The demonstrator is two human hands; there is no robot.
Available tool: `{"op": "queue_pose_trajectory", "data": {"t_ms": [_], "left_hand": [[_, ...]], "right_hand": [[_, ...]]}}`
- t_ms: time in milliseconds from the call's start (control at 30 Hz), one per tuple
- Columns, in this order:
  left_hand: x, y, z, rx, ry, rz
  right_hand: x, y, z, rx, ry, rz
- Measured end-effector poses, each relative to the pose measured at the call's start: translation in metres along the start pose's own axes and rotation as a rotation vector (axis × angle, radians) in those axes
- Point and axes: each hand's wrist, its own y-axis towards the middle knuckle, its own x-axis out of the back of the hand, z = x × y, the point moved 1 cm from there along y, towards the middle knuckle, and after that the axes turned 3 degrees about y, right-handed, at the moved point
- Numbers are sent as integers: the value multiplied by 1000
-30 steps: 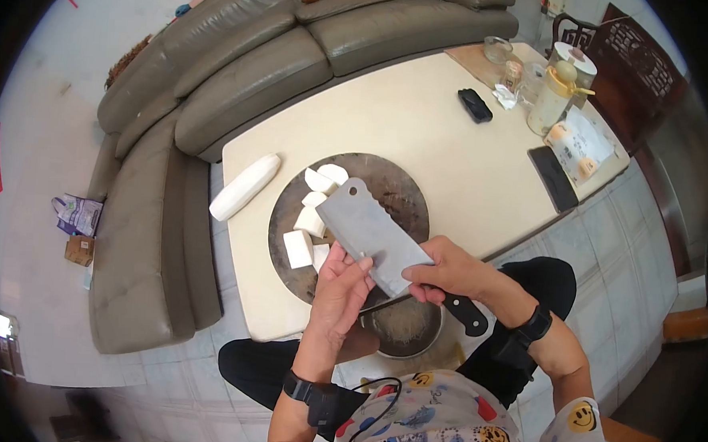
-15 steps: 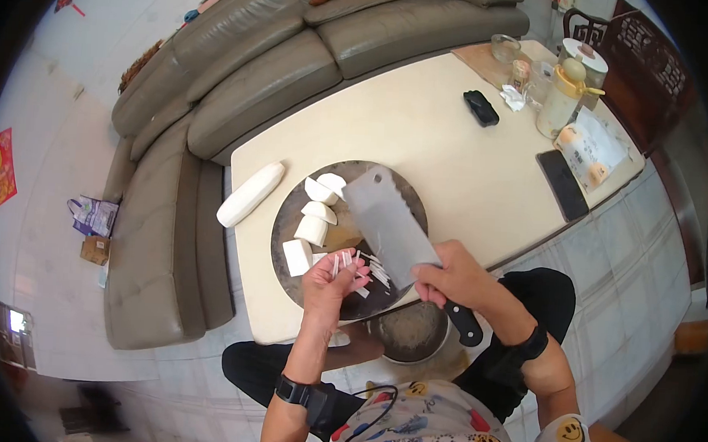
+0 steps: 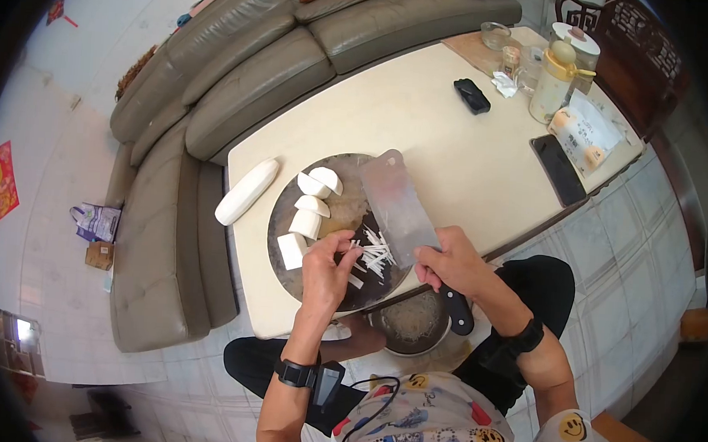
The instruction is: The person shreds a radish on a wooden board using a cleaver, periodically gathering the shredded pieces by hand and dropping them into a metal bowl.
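Note:
My right hand point(image 3: 454, 262) grips the dark handle of a cleaver point(image 3: 403, 207), its broad blade slanting over the right side of a round chopping board point(image 3: 276, 249). My left hand point(image 3: 326, 269) is over the board's near part, with thumb and fingers apart beside a loose pile of thin white radish strips point(image 3: 378, 254). A few strips lie right at the fingertips, and whether they touch is hard to tell. Cut white radish chunks point(image 3: 292, 251) sit along the board's left side. A long peeled white radish point(image 3: 247, 191) lies on the table left of the board.
A metal pot point(image 3: 409, 326) stands below the table's near edge, between my legs. On the table point(image 3: 351, 125) are a black phone point(image 3: 558, 169), a small black object point(image 3: 472, 96), a yellow-topped jug point(image 3: 551, 87) and a tissue pack point(image 3: 586, 137). A grey sofa point(image 3: 257, 88) borders the far side.
The strips that lay in my left hand are now on the board in a looser, larger pile. My left hand has turned palm down, and the cleaver blade has shifted slightly right.

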Motion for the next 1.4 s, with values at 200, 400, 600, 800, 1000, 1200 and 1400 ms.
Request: {"op": "queue_pose_trajectory", "data": {"t_ms": [200,400,600,800,1000,1200,1400], "left_hand": [[-6,3,-7,-236,54,-30],[-6,5,2,-244,96,-57],[-3,-2,3,-389,27,-317],[-3,-52,29,-492,62,-215],[-17,-60,48,-538,52,-218],[-19,-62,60,-539,60,-232],[-16,-61,57,-517,92,-156]], "right_hand": [[-5,2,0,14,-18,21],[-3,1,-2,12,-44,-6],[-4,-7,-3,-16,-192,45],[-21,-47,5,311,-989,27],[-52,-61,9,117,-1202,239],[-65,-57,-1,179,-1230,255],[-76,-64,2,99,-1322,290]]}}
